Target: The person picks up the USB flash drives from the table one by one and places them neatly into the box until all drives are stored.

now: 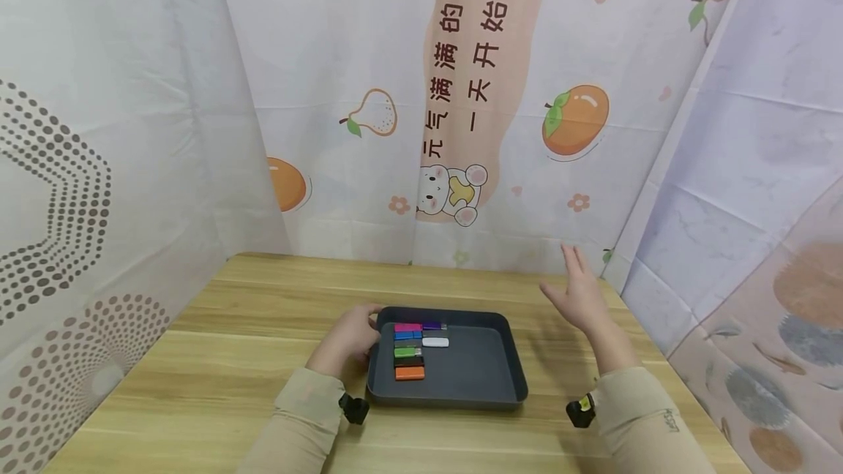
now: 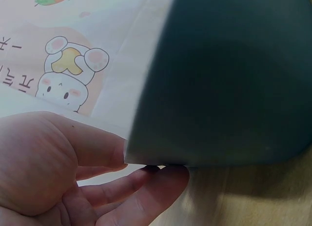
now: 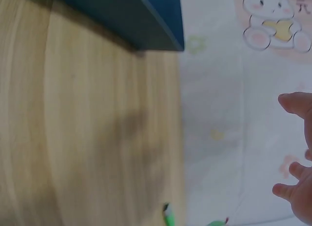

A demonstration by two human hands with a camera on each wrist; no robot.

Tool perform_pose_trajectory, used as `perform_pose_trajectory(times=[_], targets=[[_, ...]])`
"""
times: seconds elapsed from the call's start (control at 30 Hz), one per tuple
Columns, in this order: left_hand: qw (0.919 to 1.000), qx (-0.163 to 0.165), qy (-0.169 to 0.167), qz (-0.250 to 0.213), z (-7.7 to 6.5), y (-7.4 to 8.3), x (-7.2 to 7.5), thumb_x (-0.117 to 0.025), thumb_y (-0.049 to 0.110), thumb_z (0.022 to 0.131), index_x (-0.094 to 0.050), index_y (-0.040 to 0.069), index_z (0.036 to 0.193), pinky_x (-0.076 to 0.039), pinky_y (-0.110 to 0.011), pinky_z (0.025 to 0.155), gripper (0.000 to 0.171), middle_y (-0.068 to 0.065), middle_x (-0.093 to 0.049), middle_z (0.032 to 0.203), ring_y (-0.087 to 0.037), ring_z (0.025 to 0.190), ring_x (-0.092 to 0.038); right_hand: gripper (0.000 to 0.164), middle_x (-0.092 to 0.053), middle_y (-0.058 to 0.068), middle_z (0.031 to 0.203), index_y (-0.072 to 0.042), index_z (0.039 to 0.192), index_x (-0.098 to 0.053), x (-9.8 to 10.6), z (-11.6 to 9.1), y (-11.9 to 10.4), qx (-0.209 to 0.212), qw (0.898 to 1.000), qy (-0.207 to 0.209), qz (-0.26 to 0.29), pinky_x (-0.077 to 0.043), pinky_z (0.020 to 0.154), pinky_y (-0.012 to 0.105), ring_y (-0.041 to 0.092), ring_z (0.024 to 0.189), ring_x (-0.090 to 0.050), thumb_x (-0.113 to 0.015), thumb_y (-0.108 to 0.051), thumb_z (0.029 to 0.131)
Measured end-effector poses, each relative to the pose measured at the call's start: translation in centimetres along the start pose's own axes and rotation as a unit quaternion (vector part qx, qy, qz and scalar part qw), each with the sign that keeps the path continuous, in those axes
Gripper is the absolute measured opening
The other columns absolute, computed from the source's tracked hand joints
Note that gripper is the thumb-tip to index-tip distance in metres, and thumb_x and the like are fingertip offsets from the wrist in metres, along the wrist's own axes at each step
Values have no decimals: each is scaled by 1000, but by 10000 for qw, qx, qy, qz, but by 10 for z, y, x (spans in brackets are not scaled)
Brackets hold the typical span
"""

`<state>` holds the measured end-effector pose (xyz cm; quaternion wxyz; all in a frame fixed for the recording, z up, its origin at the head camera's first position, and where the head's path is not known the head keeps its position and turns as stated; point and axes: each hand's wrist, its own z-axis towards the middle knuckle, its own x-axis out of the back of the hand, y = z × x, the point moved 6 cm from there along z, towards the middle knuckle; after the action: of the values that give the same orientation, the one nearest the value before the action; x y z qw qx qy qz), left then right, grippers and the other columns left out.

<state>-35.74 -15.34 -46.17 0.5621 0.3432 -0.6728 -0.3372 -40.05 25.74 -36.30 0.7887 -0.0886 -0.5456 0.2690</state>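
Note:
A dark grey tray [image 1: 474, 364] lies on the wooden table. Inside, toward its left side, are several USB flash drives in a column, among them a pink one [image 1: 408, 327], a green one [image 1: 407, 352] and an orange one [image 1: 410, 373]. To their right lie a purple one [image 1: 432, 326] and a white one [image 1: 435, 342]. At the tray's left wall my left hand [image 1: 354, 331] grips the edge; the left wrist view has thumb and fingers on either side of it. Raised over the right of the table, my right hand [image 1: 579, 298] holds nothing, its fingers extended.
Beneath the tray is a wood-grain table [image 1: 263, 313]. Printed curtains [image 1: 369, 189] hang behind it and along both sides. A small green object with a dark tip [image 3: 168, 215] shows at the bottom of the right wrist view.

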Motion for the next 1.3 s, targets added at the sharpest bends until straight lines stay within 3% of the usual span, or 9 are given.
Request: perform_pose_trajectory(times=[0.17, 0.53, 0.77, 1.0, 1.3], targets=[[10000, -20, 16, -1, 1, 0, 0, -58, -9, 88, -54, 5, 144, -57, -37, 50, 58, -19, -64, 110, -26, 71, -65, 101, 9, 31, 164, -1, 162, 1, -5, -3, 19, -289, 9992, -283, -29, -19, 109, 74, 63, 142, -12, -71, -26, 95], [10000, -33, 47, 63, 1, 0, 2, -60, -10, 88, -55, 4, 144, -57, -36, 51, 58, -19, -64, 109, -27, 74, -65, 106, 1, 45, 156, 12, 157, -2, -20, -16, 52, -591, 9958, -693, -89, -15, 111, 73, 65, 140, -9, -77, -20, 89], [10000, 1, 9, -3, 1, -1, 1, -60, -9, 89, -55, 5, 144, -57, -37, 51, 57, -18, -63, 108, -27, 73, -65, 107, 3, 48, 153, 18, 153, 0, -34, -33, 68, -937, 9854, -1398, -239, -12, 111, 72, 68, 137, -7, -75, -28, 92], [10000, -52, -2, -16, 1, 1, 0, -60, -9, 89, -56, 5, 143, -58, -37, 51, 57, -18, -63, 107, -27, 73, -65, 101, -13, 52, 147, 26, 147, -13, -45, -44, 79, -971, 9800, -1701, -360, -20, 111, 70, 68, 134, -19, -75, -31, 90], [10000, -7, -6, -17, 0, 1, 0, -60, -10, 90, -55, 6, 145, -58, -37, 53, 57, -17, -63, 107, -27, 75, -65, 83, -32, 49, 140, 26, 138, -32, -52, -46, 83, -1083, 9707, -2086, -503, -33, 106, 69, 65, 128, -35, -68, -37, 97]])
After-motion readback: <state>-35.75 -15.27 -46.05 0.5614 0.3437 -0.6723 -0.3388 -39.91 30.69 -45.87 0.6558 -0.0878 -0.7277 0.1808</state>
